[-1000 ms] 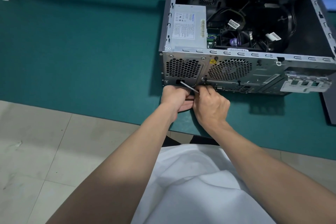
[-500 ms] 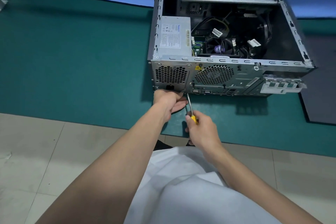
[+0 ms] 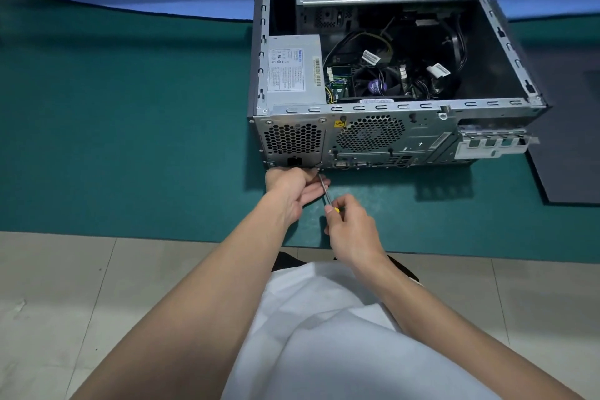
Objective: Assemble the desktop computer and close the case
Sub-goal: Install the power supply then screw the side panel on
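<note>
Beyond the grip, on the green mat (image 3: pixel 130 140), we see the computer case (image 3: pixel 422 136) lying on its side, open face upward and rear panel turned toward the person. We judge that this position puts the rear fixings within reach of both hands. Well to the right of the grip, a dark side panel (image 3: pixel 568 140) lies flat on the mat, apart from the case, so closing is not yet done. Just beyond the grip, the power supply (image 3: pixel 292 71) sits in the near left corner of the case, its grille flush with the rear panel. Fastening it is, in our judgement, the step in hand. At the grip itself, the right hand (image 3: pixel 352 227) wraps its curled fingers and thumb round the yellow handle of the screwdriver (image 3: pixel 324 190). Its wrist is low and its forearm runs back toward the body, placed to twist about the shaft's axis. Immediately left of it, the left hand (image 3: pixel 292 188) comes in from the left. Its thumb and fingertips appear to pinch the shaft near the tip, which we read as steadying the blade. Ahead of both hands, the tip meets the lower right corner of the supply's grille; the screw there is too small for us to make out.
</note>
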A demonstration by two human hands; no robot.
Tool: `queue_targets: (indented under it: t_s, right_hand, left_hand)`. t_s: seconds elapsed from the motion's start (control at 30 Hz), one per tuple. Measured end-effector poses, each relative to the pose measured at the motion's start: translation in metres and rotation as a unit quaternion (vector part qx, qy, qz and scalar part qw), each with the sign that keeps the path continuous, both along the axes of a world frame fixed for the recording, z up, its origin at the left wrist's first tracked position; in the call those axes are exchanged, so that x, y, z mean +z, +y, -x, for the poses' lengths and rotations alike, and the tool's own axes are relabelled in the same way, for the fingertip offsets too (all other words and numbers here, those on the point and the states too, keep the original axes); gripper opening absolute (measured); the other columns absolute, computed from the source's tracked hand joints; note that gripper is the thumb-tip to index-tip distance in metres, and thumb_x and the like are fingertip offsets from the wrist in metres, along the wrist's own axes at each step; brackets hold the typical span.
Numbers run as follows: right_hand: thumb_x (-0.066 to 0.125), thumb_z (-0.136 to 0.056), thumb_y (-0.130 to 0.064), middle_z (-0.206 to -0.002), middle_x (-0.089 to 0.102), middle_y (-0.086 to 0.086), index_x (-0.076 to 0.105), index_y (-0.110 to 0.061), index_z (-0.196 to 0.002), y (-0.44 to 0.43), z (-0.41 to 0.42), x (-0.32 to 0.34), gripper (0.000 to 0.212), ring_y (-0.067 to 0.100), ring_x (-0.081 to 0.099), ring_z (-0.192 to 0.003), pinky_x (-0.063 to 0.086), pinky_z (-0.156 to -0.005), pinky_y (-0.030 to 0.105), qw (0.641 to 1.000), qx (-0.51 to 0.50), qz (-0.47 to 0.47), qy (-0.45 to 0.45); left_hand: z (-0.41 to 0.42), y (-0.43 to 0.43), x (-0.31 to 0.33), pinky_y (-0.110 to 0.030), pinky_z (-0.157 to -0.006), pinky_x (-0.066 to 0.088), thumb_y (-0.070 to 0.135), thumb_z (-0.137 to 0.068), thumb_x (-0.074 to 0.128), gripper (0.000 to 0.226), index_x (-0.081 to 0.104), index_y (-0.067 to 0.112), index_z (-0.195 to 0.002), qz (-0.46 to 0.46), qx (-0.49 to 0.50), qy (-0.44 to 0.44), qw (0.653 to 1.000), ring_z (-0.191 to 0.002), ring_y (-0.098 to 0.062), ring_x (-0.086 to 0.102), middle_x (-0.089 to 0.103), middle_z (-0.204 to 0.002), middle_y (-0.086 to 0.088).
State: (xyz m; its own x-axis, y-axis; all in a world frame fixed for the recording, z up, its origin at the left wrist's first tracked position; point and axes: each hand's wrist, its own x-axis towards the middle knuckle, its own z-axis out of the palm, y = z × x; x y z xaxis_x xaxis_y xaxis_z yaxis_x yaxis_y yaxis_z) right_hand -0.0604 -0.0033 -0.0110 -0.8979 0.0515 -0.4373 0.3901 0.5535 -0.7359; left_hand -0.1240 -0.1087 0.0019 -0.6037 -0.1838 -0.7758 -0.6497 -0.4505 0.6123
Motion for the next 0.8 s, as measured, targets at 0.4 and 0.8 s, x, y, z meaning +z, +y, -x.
queue_targets:
  t_s: [0.4, 0.8]
  right_hand:
    - [0.047, -0.098, -0.027, -0.083, 0.063, 0.007, 0.05, -0.018, -0.094, -0.002, 0.005, -0.008, 0.01, 0.022, 0.054, -0.071, 0.042, -0.063, 0.033, 0.999, -0.014, 0.037, -0.011]
    - [0.047, -0.098, -0.025, -0.058, 0.055, -0.003, 0.052, -0.02, -0.086, -0.003, 0.006, -0.006, 0.014, 0.004, 0.041, -0.037, 0.029, -0.04, 0.021, 0.979, -0.096, 0.162, -0.074]
  left_hand:
    - [0.0, 0.0, -0.006, -0.029, -0.055, 0.06, -0.012, -0.091, 0.056, 0.007, 0.06, -0.01, -0.097, 0.006, -0.004, 0.001, 1.0, -0.056, -0.024, 0.07, 0.068, -0.078, -0.022]
    - [0.001, 0.001, -0.008, -0.03, -0.053, 0.06, -0.012, -0.091, 0.056, 0.015, 0.059, -0.013, -0.105, 0.006, 0.008, 0.005, 1.0, -0.057, -0.026, 0.07, 0.068, -0.078, -0.023]
